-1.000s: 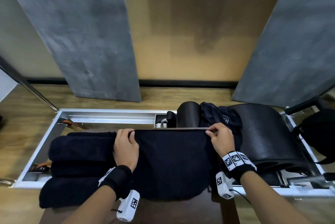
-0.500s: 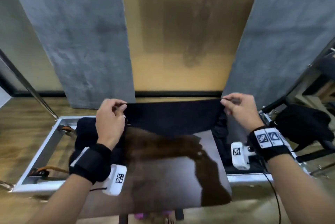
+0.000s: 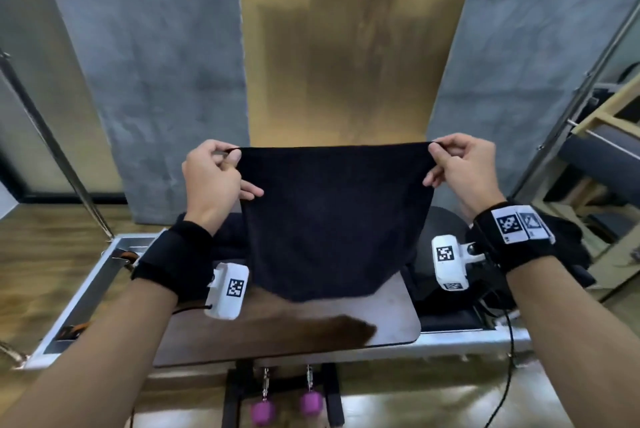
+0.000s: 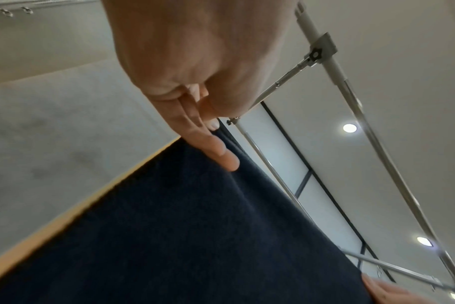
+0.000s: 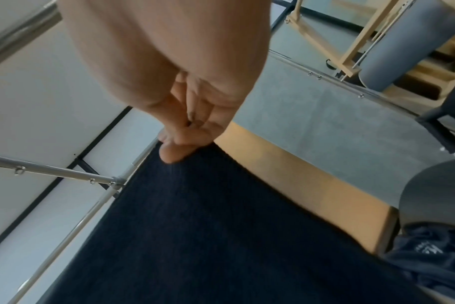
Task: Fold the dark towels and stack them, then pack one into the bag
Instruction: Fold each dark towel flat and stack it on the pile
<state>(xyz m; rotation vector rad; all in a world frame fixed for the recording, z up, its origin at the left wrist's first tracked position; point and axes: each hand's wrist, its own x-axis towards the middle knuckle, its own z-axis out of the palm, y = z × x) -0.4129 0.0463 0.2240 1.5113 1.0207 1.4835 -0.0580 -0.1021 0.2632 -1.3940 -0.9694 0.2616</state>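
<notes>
My left hand (image 3: 213, 182) has its grip pinched on the top left corner of the dark towel (image 3: 332, 220), thumb and forefinger closed on the hem; the left wrist view shows the other fingers (image 4: 221, 152) lying straight along the cloth's edge. My right hand (image 3: 460, 168) has the same grip on the top right corner, fingertips pressed together over the hem, as the right wrist view confirms with the fingers (image 5: 179, 148) bunched on the fabric.

Between the two grips the towel's upper edge is pulled nearly straight, and the cloth hangs down in front of me as one flat sheet, its lower edge sagging to a rounded curve just above the brown tabletop (image 3: 391, 320). I cannot tell whether the bottom hem touches the surface.

Behind the towel on the left, more dark cloth (image 3: 228, 230) lies over the metal frame (image 3: 97, 275). On the right sits a black padded barrel (image 3: 446, 223), and beyond my right wrist a black bag-like bundle (image 3: 568, 240). Two purple weights (image 3: 311, 403) hang under the tabletop's near edge.
</notes>
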